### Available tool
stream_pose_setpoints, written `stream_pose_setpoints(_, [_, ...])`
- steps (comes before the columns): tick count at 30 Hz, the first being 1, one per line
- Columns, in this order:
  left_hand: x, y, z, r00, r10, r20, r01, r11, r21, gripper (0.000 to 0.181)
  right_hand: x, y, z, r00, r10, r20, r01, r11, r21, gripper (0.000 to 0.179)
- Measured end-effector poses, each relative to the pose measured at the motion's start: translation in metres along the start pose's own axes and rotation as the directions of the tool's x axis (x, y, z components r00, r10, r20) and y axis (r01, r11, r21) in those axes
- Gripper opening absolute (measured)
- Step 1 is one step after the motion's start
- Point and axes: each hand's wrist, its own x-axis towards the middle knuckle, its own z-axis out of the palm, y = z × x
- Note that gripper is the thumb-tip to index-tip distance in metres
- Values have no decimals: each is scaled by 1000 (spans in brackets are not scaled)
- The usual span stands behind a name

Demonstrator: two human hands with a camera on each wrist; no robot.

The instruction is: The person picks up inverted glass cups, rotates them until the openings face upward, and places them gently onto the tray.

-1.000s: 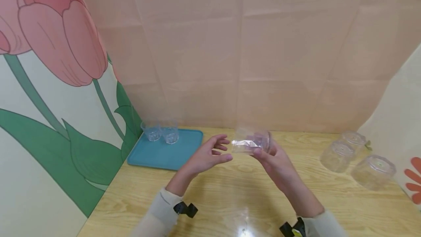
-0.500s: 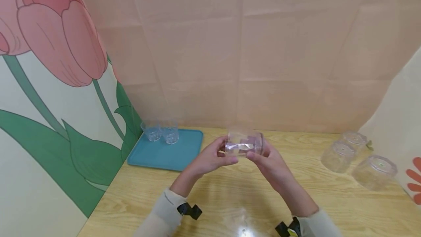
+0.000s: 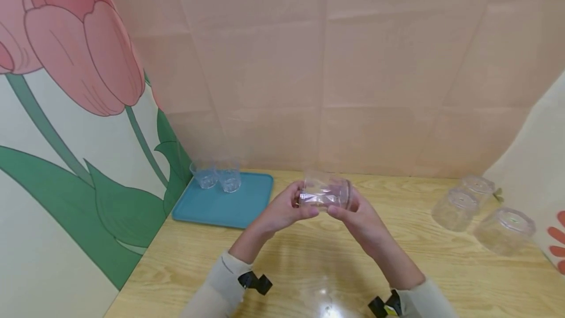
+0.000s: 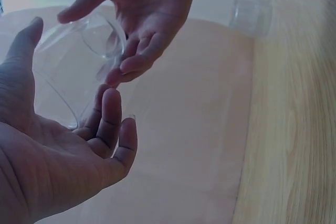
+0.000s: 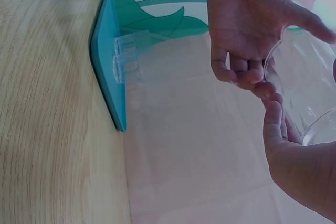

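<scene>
A clear glass [image 3: 324, 193] lies sideways in the air over the table, held between both hands. My left hand [image 3: 282, 208] grips its left end, thumb in front and fingers behind. My right hand [image 3: 364, 217] grips the other end in the same way, its thumb close to the left one. In the left wrist view the curled fingers of the left hand [image 4: 68, 150] reach around the glass [image 4: 73, 72]. The right wrist view shows the right hand [image 5: 302, 166] under the near end of the glass [image 5: 304, 77].
A blue tray [image 3: 220, 210] at the left back bears two upright clear glasses [image 3: 229, 180]. On the right, three clear glasses stand upside down, the nearest glass [image 3: 505, 232] at the front. A pink sheet [image 3: 322, 87] hangs behind the wooden table [image 3: 176, 269].
My left hand has moved right and closed on the left end of the glass. The right hand has brought the glass slightly left. The glasses on the tray and at the right stand as before.
</scene>
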Motion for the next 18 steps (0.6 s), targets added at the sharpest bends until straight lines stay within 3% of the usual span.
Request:
stream_pose_setpoints(10, [1,-2,3,999,-16,-41,15,1000,-13,75,-2,-1,-1,999,48,-16,-48,998,-40,78])
stream_pose_setpoints(18, [2,-1,-1,998,3,-68,0,999,43,79,-3,-4,-8,996,60,65,-56,997,-53,76])
